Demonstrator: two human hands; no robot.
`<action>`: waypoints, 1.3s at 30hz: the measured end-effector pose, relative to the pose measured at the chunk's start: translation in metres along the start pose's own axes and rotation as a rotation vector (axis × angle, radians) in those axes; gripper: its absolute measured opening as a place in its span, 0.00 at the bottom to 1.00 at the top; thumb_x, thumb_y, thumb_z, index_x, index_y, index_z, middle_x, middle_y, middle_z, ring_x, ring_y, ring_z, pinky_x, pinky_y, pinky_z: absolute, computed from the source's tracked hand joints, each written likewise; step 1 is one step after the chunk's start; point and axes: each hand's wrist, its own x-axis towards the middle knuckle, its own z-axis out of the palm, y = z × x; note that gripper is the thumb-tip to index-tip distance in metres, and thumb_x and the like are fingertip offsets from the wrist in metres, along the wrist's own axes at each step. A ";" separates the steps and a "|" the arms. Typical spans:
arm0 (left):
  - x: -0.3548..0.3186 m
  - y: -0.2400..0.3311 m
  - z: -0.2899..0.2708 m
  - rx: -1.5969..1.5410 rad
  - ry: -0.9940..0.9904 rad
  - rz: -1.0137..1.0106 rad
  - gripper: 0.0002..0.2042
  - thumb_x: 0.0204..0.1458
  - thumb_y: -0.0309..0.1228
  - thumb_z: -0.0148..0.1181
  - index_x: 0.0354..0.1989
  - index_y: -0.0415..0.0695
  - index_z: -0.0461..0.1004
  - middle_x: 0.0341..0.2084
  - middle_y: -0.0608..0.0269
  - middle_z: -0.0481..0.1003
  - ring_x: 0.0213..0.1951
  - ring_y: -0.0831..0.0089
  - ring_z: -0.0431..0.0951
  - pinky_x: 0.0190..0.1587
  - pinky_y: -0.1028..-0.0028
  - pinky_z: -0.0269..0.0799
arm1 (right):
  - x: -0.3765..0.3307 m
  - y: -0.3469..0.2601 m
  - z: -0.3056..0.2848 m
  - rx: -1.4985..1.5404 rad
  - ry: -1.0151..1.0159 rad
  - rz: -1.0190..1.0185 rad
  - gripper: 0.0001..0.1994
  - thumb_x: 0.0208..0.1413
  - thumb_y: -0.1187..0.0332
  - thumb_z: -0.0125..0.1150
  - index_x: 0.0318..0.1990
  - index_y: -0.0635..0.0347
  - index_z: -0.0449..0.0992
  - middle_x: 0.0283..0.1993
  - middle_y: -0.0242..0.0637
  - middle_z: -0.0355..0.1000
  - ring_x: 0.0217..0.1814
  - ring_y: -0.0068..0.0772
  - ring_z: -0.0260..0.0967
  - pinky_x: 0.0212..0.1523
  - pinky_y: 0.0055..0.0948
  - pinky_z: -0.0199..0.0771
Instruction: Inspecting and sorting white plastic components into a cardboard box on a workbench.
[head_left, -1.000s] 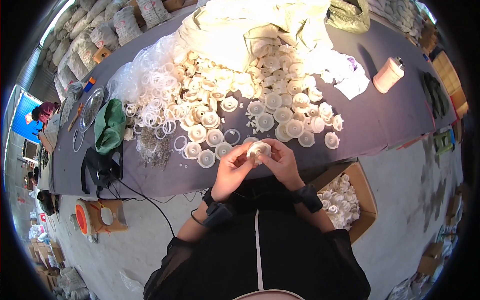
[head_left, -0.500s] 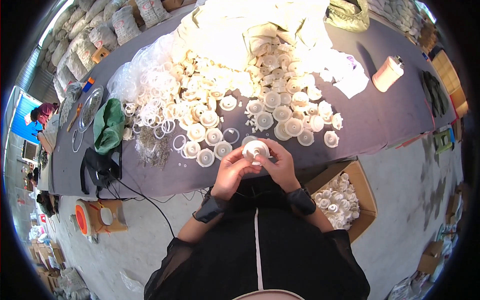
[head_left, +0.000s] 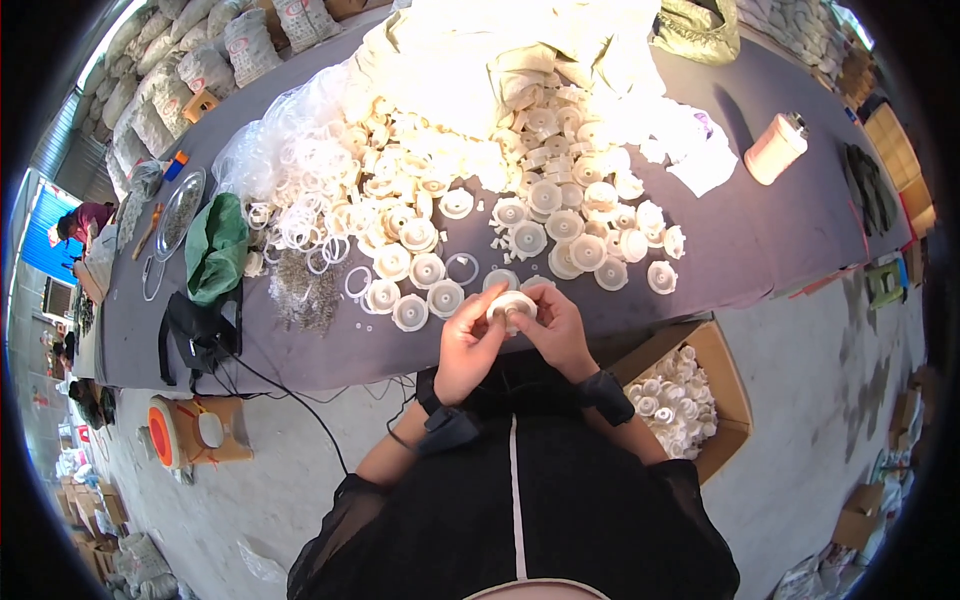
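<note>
A round white plastic cap (head_left: 512, 309) is held between my two hands at the table's near edge. My left hand (head_left: 468, 345) grips its left side, thumb on the upper face. On the other side my right hand (head_left: 562, 335) closes round the rim, its thumb near the cap's middle. Whether a smaller part sits under the thumbs I cannot make out. Just beyond my fingers lies another white cap (head_left: 501, 283), partly covered by them. Several similar caps (head_left: 427, 271) and a thin white ring (head_left: 462, 268) rest close by on the grey-covered table (head_left: 640, 315).
Heaped caps (head_left: 565, 225), white rings (head_left: 300, 225) and small metal springs (head_left: 305, 290) spread across the table. A green cloth (head_left: 218, 250) and a metal tray (head_left: 181, 215) stand left, a pinkish bottle (head_left: 775, 149) right. Below the edge sits a cardboard box (head_left: 735, 400) of white parts.
My left hand has turned, its wrist rotating and its thumb moving up onto the cap's face. The cap has tilted slightly between my hands. My right hand has barely moved.
</note>
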 end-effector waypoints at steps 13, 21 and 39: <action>0.015 0.019 -0.069 0.254 0.209 0.160 0.09 0.51 0.25 0.54 0.40 0.38 0.72 0.30 0.65 0.73 0.26 0.84 0.69 0.30 0.82 0.65 | 0.002 0.004 -0.018 0.700 0.310 0.206 0.11 0.53 0.74 0.53 0.43 0.65 0.68 0.43 0.35 0.69 0.45 0.28 0.68 0.46 0.33 0.70; 0.005 0.048 -0.234 0.817 0.746 0.222 0.07 0.48 0.27 0.55 0.28 0.35 0.73 0.21 0.62 0.73 0.24 0.76 0.71 0.28 0.77 0.66 | 0.004 0.011 -0.020 0.971 0.243 0.261 0.09 0.54 0.71 0.52 0.43 0.60 0.68 0.41 0.34 0.70 0.42 0.28 0.69 0.43 0.34 0.71; -0.007 0.015 -0.206 1.252 0.386 -0.023 0.06 0.40 0.27 0.59 0.27 0.40 0.74 0.24 0.57 0.72 0.27 0.66 0.74 0.31 0.72 0.69 | 0.008 0.009 0.015 0.685 0.133 0.270 0.11 0.52 0.73 0.54 0.44 0.63 0.67 0.41 0.37 0.69 0.42 0.29 0.69 0.43 0.35 0.73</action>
